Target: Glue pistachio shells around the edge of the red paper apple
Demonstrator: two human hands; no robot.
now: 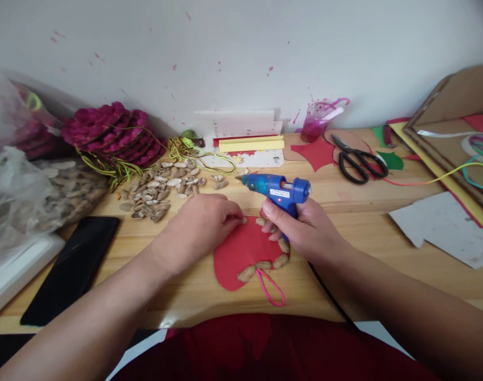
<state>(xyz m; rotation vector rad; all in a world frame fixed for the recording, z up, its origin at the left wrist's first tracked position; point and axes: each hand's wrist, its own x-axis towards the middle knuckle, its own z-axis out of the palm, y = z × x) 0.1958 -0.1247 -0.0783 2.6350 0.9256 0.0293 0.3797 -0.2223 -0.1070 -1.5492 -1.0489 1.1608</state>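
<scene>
A red heart-shaped piece (235, 254) lies on the wooden table, with several peanut shells (281, 261) along its right and near edges and a pink cord loop (273, 292) at its near side. My left hand (205, 225) is at its far left edge, fingertips pinched on a small peanut shell (244, 220). In my right hand (304, 225) is a blue glue gun (276, 189), held above the right part of the red piece, its nozzle pointing left. The fingers of my right hand wrap round its handle and hide part of the red piece's far edge.
Loose peanut shells (157, 185) lie at the back left beside magenta discs (110, 135) and a plastic bag (62, 190). A black phone (72, 270) is at the left. Scissors (358, 159), a cup (315, 124) and cardboard (459, 100) are at the back right.
</scene>
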